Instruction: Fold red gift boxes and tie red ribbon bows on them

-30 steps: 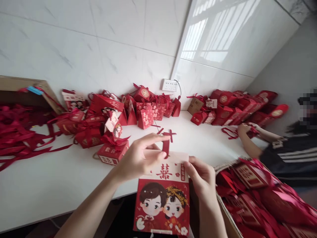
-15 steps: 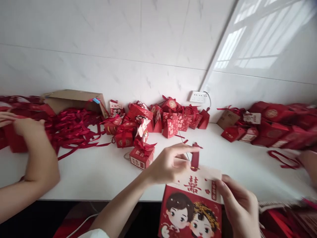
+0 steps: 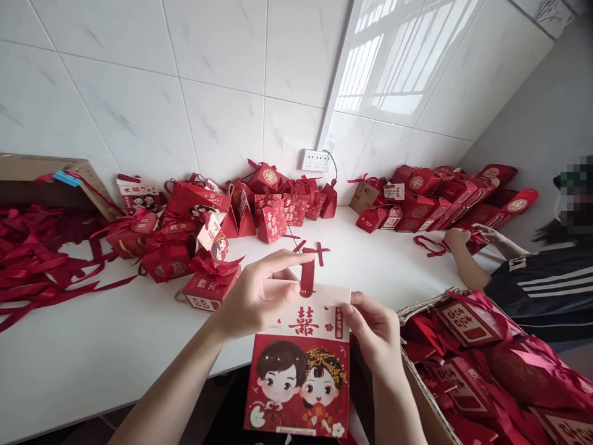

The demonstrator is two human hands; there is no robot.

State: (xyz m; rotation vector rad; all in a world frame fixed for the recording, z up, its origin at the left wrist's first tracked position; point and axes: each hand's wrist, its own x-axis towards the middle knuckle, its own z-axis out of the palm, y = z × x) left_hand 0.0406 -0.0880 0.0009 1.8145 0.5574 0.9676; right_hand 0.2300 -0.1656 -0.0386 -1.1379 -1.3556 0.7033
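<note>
The left hand (image 3: 264,293) grips the top of a red-and-white paper gift box (image 3: 297,380) bearing 2 cartoon figures, touching its dark-red ribbon loop (image 3: 307,275); the right hand (image 3: 376,330) pinches its upper right corner. The box is in front of a white counter (image 3: 365,266) carrying red cardboard boxes (image 3: 271,222).

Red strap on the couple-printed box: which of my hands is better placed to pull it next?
Probably your left hand: it is right at the red strap, while your right hand pinches the printed box near its upper right corner.
</note>
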